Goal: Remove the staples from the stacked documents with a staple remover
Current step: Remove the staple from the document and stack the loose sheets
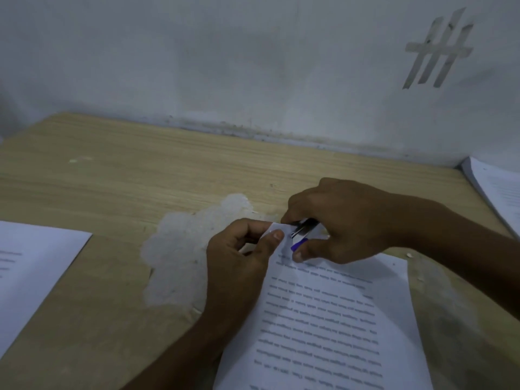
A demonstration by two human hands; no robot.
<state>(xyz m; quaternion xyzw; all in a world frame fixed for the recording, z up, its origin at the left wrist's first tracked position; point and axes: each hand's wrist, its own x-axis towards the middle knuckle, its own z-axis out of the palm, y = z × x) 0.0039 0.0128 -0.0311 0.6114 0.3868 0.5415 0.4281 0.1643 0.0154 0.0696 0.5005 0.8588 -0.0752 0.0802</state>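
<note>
1. The left hand [239, 257] pinches the upper left corner of the printed document [332, 327], thumb on top and curled fingers beneath, lifting that corner a little off the table [112, 178].
2. The right hand [346, 220] is curled round the staple remover [302, 230], a small tool with a dark metal tip and a blue part. Its thumb rests on the page just below.
3. The tool's tip lies on the pinched corner, right beside the left thumb. The staple itself is too small to make out.
4. The document lies at the near right of the wooden table, with lines of text facing up and its lower edge out of view.
5. A pale worn patch [180, 249] marks the tabletop just left of the hands.
6. A white sheet [31, 266] lies at the near left, well apart from the hands.
7. A stack of papers [501, 190] sits at the far right edge by the wall [225, 66].
8. Strips of tape [439, 49] cross on the wall above it.
</note>
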